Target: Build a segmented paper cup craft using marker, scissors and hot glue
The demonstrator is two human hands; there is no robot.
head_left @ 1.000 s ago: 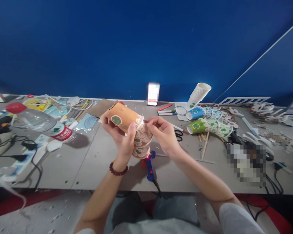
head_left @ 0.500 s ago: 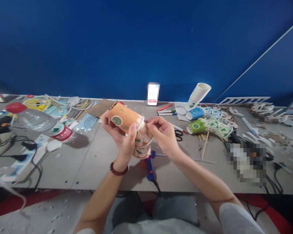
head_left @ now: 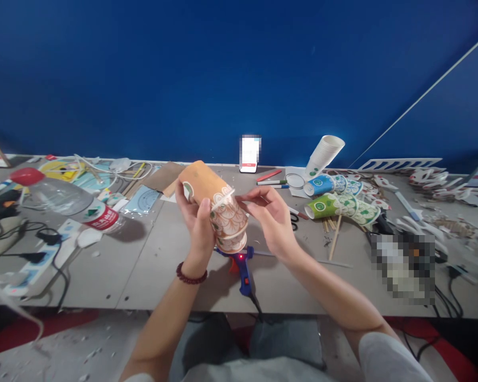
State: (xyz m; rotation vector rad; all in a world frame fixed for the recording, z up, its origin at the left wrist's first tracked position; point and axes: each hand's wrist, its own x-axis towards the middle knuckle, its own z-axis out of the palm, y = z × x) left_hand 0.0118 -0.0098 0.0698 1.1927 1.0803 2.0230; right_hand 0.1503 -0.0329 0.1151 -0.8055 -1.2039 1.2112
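Note:
An orange patterned paper cup assembly [head_left: 228, 218], made of several cups joined end to end, hangs tilted above the table. My left hand [head_left: 197, 217] wraps round its upper cup from the left, with the thumb near the rim. On the right side, my right hand [head_left: 271, 217] is closed in a pinch close to the cup rim; whatever sits between its fingertips is too small to make out. Below the cups lies a blue glue gun [head_left: 244, 273] with a lit red light and an orange trigger, partly hidden by the lowest cup.
Blue cups [head_left: 332, 185] and green cups [head_left: 342, 208] lie to the right, by a white cup stack [head_left: 325, 154]. A phone [head_left: 249, 154] leans on the wall. At left are a bottle [head_left: 71, 201] and a power strip [head_left: 48, 260]. Black scissors [head_left: 294, 220] lie behind my right hand.
The orange cups have turned in my left hand, their logo now further left and their lower end shifted slightly. My right hand has moved a little right, and more of the glue gun shows.

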